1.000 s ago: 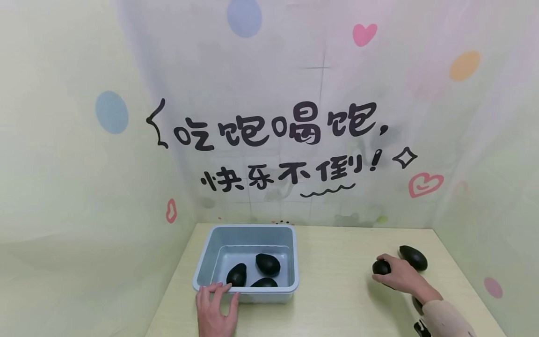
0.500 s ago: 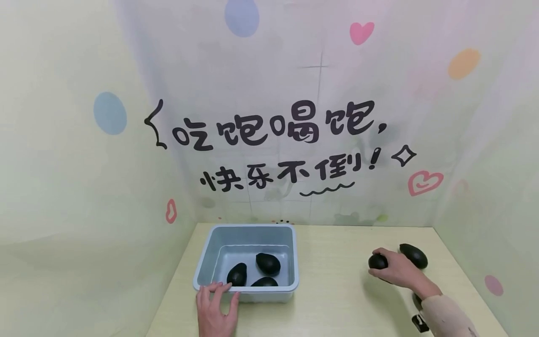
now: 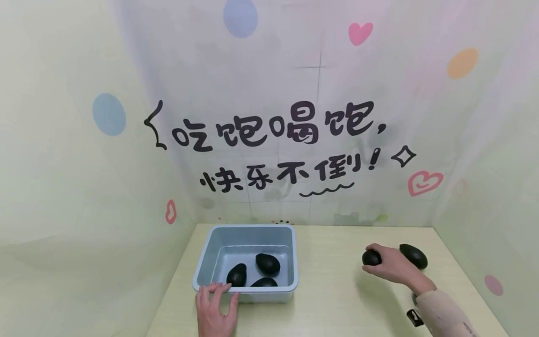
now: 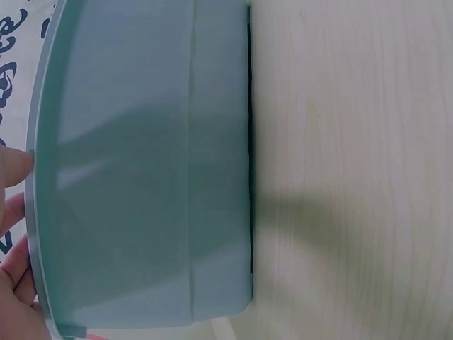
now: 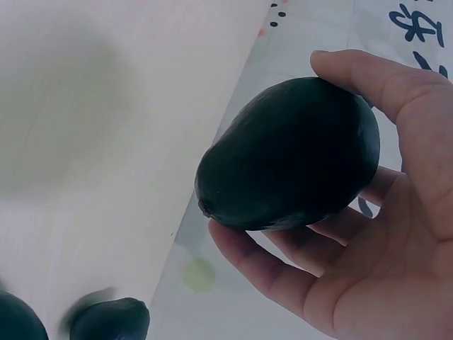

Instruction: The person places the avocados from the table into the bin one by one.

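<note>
My right hand (image 3: pixel 391 263) grips a dark avocado (image 5: pixel 290 156) above the right part of the table, thumb on one side and fingers curled under the other. Behind that hand a second avocado (image 3: pixel 413 256) lies on the table; another (image 3: pixel 414 298) is mostly hidden by the wrist. At the left, my left hand (image 3: pixel 215 311) rests its fingertips on the front rim of a light blue plastic bin (image 3: pixel 252 296). The left wrist view shows the fingers (image 4: pixel 17 170) right at the rim. Inside the bin lie three avocados (image 3: pixel 267 264), one partly hidden by the front wall.
The pale wooden table (image 3: pixel 328 281) meets a printed cloth backdrop (image 3: pixel 286 196) at the back and sides. A small black object (image 3: pixel 414 318) shows beside the right sleeve (image 3: pixel 446 313).
My right hand has moved slightly left and up with the avocado in it. The left hand and the bin have stayed in place.
</note>
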Action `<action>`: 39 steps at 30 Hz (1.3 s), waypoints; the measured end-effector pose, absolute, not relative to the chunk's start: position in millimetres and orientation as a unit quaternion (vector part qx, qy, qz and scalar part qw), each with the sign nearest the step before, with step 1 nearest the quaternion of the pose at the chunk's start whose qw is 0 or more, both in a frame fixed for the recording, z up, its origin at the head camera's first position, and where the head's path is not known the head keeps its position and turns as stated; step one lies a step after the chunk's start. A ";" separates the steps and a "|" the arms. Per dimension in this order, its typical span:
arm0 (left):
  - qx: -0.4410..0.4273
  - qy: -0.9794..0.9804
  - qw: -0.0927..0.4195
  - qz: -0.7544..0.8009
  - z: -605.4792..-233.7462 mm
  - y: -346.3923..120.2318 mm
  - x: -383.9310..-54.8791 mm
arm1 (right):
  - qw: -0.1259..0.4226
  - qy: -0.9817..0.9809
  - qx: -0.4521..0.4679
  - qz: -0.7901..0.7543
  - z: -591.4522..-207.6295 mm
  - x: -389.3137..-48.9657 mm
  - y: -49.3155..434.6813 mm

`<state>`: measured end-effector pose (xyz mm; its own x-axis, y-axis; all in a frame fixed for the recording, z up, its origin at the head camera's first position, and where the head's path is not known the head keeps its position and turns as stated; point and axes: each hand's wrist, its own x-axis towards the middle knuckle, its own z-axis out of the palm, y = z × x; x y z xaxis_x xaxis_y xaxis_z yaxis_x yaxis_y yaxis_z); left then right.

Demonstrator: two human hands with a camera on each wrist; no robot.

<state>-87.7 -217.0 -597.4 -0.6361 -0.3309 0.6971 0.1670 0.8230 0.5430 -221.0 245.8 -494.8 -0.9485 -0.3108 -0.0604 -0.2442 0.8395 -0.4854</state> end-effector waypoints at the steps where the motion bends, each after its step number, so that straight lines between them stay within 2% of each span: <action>1: 0.048 -0.855 0.424 -0.293 -597.4 -217.1 -87.7 | 0.069 0.956 -0.146 -0.244 -493.7 -220.9 244.7; 13: 0.041 -0.854 0.428 -0.293 -597.6 -215.9 -88.7 | 0.074 0.950 -0.157 -0.260 -486.6 -226.9 236.2; 39: 0.043 -0.860 0.421 -0.286 -598.0 -217.2 -88.9 | 0.046 0.941 -0.186 -0.280 -471.0 -235.9 201.8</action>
<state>-88.9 -217.2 -598.0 -0.6423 -0.3149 0.6988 0.1667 0.8325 0.5284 -235.9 201.8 -471.0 -0.9264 -0.3761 0.0169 -0.3242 0.7745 -0.5432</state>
